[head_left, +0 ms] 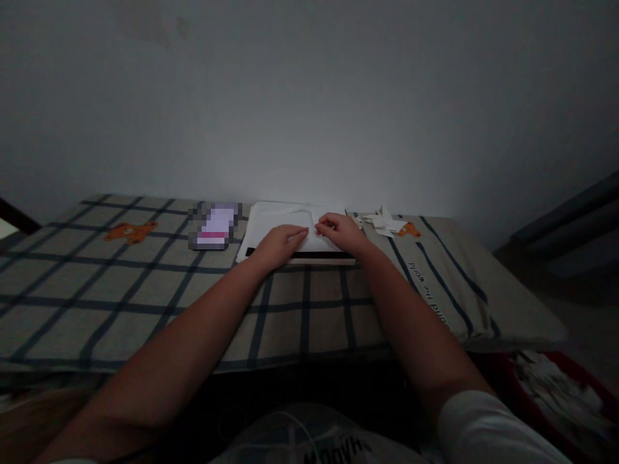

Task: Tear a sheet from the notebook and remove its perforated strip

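A white sheet of paper (271, 222) lies on a flat dark-edged board (322, 257) at the far side of the table. My left hand (280, 243) rests flat on the paper, fingers stretched out and pressing it down. My right hand (338, 231) is beside it, with its fingers pinched on a fold of the same paper near the sheet's middle. Both forearms reach forward over the checked cloth (145, 290).
A blurred-out phone-like object (215, 226) lies left of the paper. Several folded white paper pieces (384, 222) sit at the right, near an orange bear print (410, 229). A red bin with white scraps (556, 386) stands low right. A bare wall rises behind the table.
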A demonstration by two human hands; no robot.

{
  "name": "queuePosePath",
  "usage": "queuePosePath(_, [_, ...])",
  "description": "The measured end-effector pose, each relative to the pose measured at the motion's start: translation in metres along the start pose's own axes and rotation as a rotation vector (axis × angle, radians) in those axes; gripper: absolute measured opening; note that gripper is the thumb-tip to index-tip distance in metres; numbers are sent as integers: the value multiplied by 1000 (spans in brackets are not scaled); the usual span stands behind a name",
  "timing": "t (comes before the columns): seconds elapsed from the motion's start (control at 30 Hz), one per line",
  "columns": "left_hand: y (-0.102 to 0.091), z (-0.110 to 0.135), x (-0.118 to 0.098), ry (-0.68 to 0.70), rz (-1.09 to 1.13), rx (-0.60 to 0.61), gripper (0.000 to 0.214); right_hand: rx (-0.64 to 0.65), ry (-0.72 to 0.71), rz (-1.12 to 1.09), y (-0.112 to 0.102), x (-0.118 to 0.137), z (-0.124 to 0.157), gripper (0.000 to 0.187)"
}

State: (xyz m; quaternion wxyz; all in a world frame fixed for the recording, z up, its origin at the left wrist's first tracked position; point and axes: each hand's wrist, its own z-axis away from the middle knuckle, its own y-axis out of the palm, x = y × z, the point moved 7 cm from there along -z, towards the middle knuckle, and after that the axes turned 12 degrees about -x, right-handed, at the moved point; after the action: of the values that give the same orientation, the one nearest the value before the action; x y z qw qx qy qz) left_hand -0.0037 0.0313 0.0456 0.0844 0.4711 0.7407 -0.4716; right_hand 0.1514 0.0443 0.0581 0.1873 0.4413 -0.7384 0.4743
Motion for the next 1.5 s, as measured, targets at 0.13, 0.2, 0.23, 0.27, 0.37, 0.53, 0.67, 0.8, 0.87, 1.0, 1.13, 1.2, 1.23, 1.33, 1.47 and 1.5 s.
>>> queuePosePath(0.13, [-18, -5, 16, -253, 147, -135, 37, 199, 13, -122, 17, 11, 11, 28])
queuePosePath(0.2, [-21, -5, 20, -310, 176, -165, 36, 250, 20, -93, 23, 14, 15, 29])
queuePosePath(0.23, [-23, -5, 21, -323, 186, -181, 35, 264, 15, -72, 25, 15, 17, 29])
queuePosePath(0.27, [-23, -4, 21, -329, 195, -195, 35, 273, 7, -52, 26, 16, 18, 28])
queuePosePath(0.37, [-22, -3, 21, -338, 221, -207, 33, 290, -17, -11, 28, 18, 20, 28])
queuePosePath(0.53, [-23, -3, 18, -361, 267, -208, 31, 256, -33, -37, 23, 17, 17, 31])
queuePosePath(0.67, [-24, -3, 8, -337, 324, -156, 32, -8, -83, -27, 4, 14, 6, 27])
queuePosePath(0.8, [-16, -1, -4, -286, 384, -17, 33, -145, -99, 13, -4, 11, 1, 40])
queuePosePath(0.87, [-12, 1, -8, -277, 406, 35, 32, -147, -139, 27, -2, 13, 1, 43])
queuePosePath(1.0, [-7, 3, -11, -282, 447, 98, 30, -227, -233, 0, -8, 20, 3, 34])
queuePosePath(1.13, [-5, 4, -13, -285, 462, 121, 30, -301, -240, -53, -14, 19, 3, 21])
queuePosePath(1.2, [-6, 4, -12, -276, 457, 107, 29, -314, -192, -80, -14, 16, 3, 19])
queuePosePath(1.23, [-7, 3, -12, -267, 438, 84, 29, -320, -162, -100, -15, 14, 2, 18])
queuePosePath(1.33, [-18, -2, -10, -202, 351, -42, 28, -343, -78, -195, -16, 10, 1, 17])
queuePosePath(1.47, [-27, -5, -11, -132, 352, -160, 24, -312, 25, -385, -13, 7, -1, 21])
queuePosePath(1.5, [-26, -5, -11, -144, 381, -154, 23, -306, 51, -429, -13, 5, -1, 22])
